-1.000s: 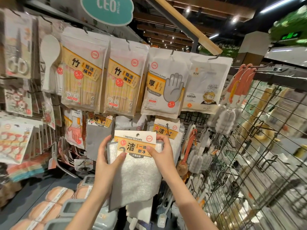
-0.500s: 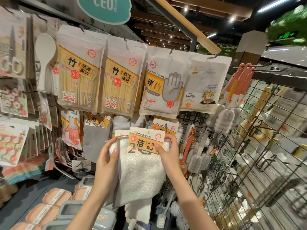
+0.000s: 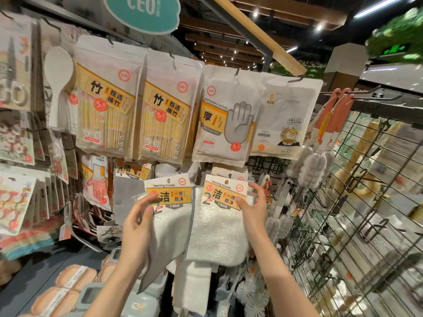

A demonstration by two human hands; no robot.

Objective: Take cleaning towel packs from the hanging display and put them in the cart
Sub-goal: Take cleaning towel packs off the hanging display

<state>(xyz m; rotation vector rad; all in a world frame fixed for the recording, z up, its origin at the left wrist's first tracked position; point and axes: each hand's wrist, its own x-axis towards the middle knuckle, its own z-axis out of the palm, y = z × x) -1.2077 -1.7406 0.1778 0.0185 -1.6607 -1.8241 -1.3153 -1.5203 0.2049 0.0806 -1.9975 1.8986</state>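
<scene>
ok so right now I've got two cleaning towel packs in front of me, side by side, one per hand. My left hand [image 3: 137,221] has the left pack [image 3: 168,216]: thumb pinched over the lower left corner of its yellow header card, the rest of the fingers tucked behind the cloth where I can't see them. My right hand [image 3: 253,209] has the right pack [image 3: 218,225] by the right edge of its header, thumb on the front of the card, fingers spread and curled around the edge.

Both packs hang header up, cloth down, so the long axis runs roughly top to bottom. The left one is tilted a bit, its bottom corner trailing down and to the left. The right one sits squarer and overlaps the left pack's inner edge. Printed faces point straight at me.

The bit that matters for the next move: the hook holes are at the top of each header, above my fingers, and I honestly can't tell whether the right pack's hole is on a peg or already free. Another pack [image 3: 229,176] sits right behind it on the display, just touching or close to it. The left pack looks clear of the rack to me.

The cart isn't in view, so I'd guess it's somewhere behind or below. There's a wire grid panel [image 3: 343,213] close on my right.
</scene>
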